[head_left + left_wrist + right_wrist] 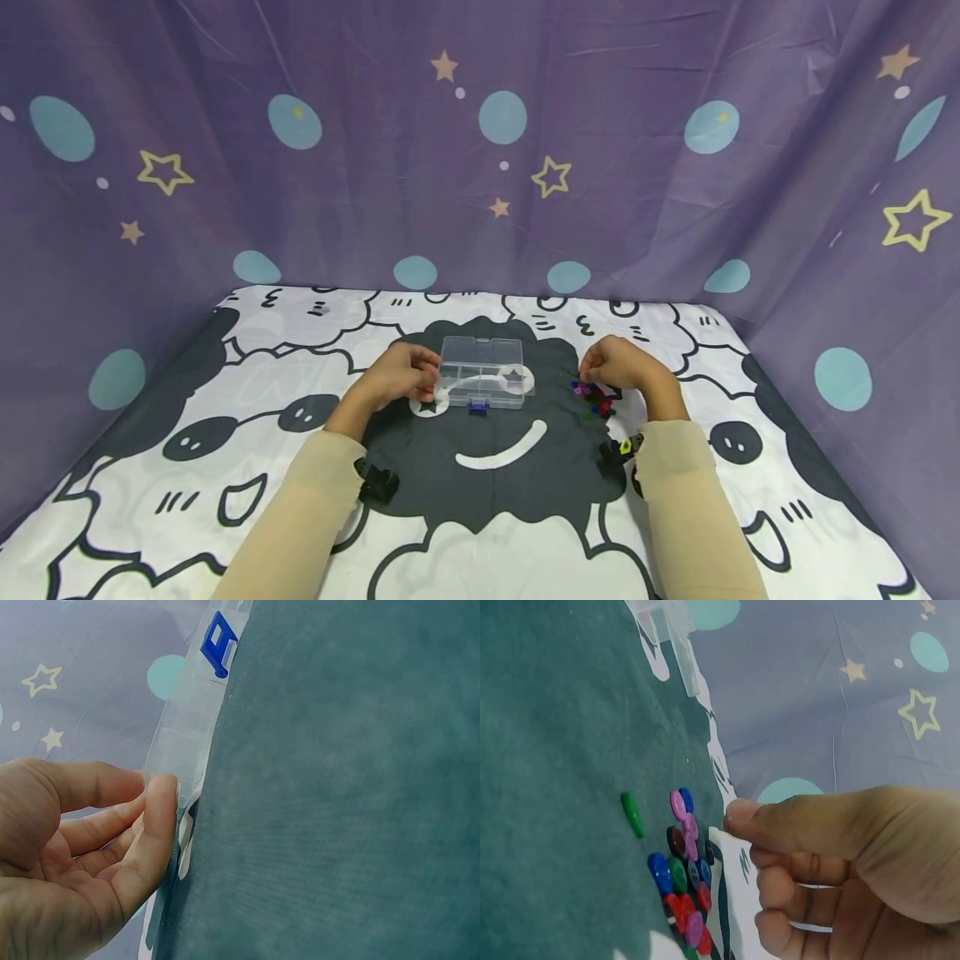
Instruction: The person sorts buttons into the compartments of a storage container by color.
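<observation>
- Left hand (402, 372): thumb and fingers nearly closed, pinching the left end of the clear plastic box (491, 400).
- Box: on the dark patch of the printed cloth (491, 492), between the hands; blue latch (477, 409) at its near side.
- Right hand (621, 364): fingers curled, beside the colored buttons (678, 875); whether it holds one cannot be told.

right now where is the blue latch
In the head view, the blue latch is on the near edge of the clear box, left of the buttons and beyond the white printed smile.
</observation>
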Motion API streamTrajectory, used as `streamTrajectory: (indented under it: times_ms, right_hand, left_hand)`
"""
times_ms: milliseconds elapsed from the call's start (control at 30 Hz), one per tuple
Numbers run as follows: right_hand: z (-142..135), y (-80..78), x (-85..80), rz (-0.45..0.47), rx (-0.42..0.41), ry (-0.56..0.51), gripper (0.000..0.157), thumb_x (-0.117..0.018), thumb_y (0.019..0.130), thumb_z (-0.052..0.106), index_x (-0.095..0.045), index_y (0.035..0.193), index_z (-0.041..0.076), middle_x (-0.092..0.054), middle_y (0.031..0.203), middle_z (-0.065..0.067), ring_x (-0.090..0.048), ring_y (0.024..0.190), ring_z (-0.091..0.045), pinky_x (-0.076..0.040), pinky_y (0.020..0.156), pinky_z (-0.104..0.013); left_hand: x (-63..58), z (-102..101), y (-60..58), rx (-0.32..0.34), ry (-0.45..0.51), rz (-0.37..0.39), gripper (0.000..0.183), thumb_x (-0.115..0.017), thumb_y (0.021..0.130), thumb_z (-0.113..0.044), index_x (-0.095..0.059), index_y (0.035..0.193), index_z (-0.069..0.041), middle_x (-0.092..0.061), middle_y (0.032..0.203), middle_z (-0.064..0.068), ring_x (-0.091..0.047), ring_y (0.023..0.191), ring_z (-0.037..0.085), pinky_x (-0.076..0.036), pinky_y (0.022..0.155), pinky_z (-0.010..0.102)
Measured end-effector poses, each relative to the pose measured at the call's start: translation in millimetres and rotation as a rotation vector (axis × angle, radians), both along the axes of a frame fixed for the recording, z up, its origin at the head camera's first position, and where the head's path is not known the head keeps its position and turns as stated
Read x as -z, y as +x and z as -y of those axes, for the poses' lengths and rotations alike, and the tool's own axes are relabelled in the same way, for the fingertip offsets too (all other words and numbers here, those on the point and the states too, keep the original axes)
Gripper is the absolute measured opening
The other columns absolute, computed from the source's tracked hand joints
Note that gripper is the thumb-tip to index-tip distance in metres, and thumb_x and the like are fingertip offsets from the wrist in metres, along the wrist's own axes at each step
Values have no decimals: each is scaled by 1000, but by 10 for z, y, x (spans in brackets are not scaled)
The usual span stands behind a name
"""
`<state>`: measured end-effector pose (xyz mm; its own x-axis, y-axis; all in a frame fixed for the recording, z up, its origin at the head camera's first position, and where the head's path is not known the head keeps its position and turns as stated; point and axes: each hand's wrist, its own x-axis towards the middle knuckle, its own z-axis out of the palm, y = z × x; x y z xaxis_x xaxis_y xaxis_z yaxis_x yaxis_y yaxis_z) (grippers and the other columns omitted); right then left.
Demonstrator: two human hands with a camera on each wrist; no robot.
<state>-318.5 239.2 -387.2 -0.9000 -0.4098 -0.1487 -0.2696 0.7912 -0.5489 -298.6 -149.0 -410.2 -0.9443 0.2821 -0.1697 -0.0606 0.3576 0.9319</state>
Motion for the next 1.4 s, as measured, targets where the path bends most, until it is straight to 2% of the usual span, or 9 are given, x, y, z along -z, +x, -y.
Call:
streamTrajectory:
  times_ms: [333,667,1000,1400]
  right_hand:
    - [-26,-8,40,54,-35,12,6,-73,90,4,-75,85,7,-69,72,-2,-53,61,-12,-45,55,-27]
    - [31,-16,32,58,2,46,7,-77,86,5,-71,83,7,-66,71,1,-54,62,-13,-46,56,-27]
    - [63,-35,64,101,24,38,8,-74,87,7,-69,81,10,-60,69,1,-51,60,-14,-43,53,-26]
    - [28,-15,72,85,-40,21,8,-72,88,5,-69,81,7,-59,68,2,-50,60,-13,-43,55,-26]
  left_hand:
    - [-19,-4,11,8,-7,-9,37,-58,98,7,-56,135,10,-63,105,19,-68,73,21,-65,67,35]
    - [-56,-4,12,-1,-12,-6,36,-57,97,8,-58,133,11,-63,104,20,-67,72,20,-65,66,33]
    - [-43,-5,-9,-2,-1,-4,36,-56,96,9,-58,132,11,-63,102,19,-67,69,20,-65,64,33]
    - [4,-7,-4,6,-7,-7,37,-56,96,8,-57,133,11,-64,104,20,-67,70,20,-65,65,33]
